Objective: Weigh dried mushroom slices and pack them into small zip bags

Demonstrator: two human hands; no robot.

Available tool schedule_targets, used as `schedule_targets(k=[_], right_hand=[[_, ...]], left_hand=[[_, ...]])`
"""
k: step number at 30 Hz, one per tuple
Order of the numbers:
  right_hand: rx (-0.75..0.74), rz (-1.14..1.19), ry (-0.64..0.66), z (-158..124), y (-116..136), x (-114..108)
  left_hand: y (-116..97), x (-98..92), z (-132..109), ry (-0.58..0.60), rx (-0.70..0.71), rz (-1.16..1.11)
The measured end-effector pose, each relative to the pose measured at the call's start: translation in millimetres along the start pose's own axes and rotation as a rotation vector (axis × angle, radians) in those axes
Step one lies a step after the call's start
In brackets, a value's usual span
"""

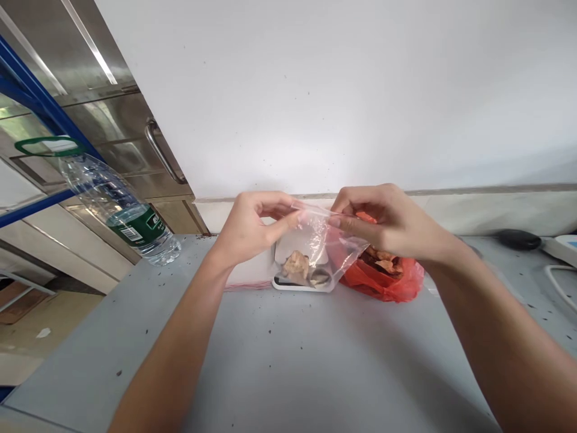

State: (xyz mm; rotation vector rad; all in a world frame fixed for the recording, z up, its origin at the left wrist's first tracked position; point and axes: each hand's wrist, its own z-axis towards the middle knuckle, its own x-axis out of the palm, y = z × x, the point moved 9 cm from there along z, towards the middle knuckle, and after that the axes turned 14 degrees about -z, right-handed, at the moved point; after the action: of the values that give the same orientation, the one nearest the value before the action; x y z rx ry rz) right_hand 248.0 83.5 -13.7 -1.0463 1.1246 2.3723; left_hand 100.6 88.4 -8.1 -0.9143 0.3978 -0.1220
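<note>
Between my two hands hangs a clear plastic bag (315, 240), pinched along its top edge. My left hand (264, 225) grips the left end of that edge, thumb against fingers. At the right end, my right hand (374, 216) pinches it the same way. Low in the bag show light brown dried pieces (297, 263). Behind and beneath the bag is a small white scale (304, 287), partly hidden by it. Just right, below my right hand, a red plastic bag (392, 285) stands open with brown dried pieces (385, 263) inside.
A large clear water bottle (130, 210) with a green label and handle stands at the table's left edge. On the right lie a black mouse (518, 239) and a white cable (561, 285). Dark crumbs dot the grey table (279, 373). A white wall (315, 108) rises behind.
</note>
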Motion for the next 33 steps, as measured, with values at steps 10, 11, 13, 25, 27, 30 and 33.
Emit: schedule_targets(k=[10, 11, 13, 25, 27, 30, 33], right_hand=[[-0.02, -0.02, 0.035, 0.4, 5.9, 8.4], [-0.017, -0.016, 0.034, 0.5, 5.4, 8.5], [0.014, 0.004, 0.035, 0.6, 2.0, 8.3], [0.076, 0.018, 0.053, -0.9, -13.4, 6.0], [0.082, 0.001, 0.082, -1.7, -16.9, 6.9], [0.092, -0.025, 0.048, -2.4, -21.0, 2.0], [0.139, -0.013, 0.077, -3.4, -24.2, 3.0]], left_hand=[[-7.6, 5.2, -3.1, 0.027, 0.021, 0.033], [-8.1, 5.0, -3.0, 0.024, 0.016, 0.039], [-9.4, 2.3, -2.6, 0.014, 0.018, 0.052], [-11.3, -20.7, -1.6, -0.067, 0.015, 0.113], [-11.2, -21.6, -1.9, -0.064, 0.019, 0.122], [-10.4, -23.0, -1.6, -0.07, 0.034, 0.126], [-10.8, -23.4, -0.9, -0.088, 0.063, 0.155]])
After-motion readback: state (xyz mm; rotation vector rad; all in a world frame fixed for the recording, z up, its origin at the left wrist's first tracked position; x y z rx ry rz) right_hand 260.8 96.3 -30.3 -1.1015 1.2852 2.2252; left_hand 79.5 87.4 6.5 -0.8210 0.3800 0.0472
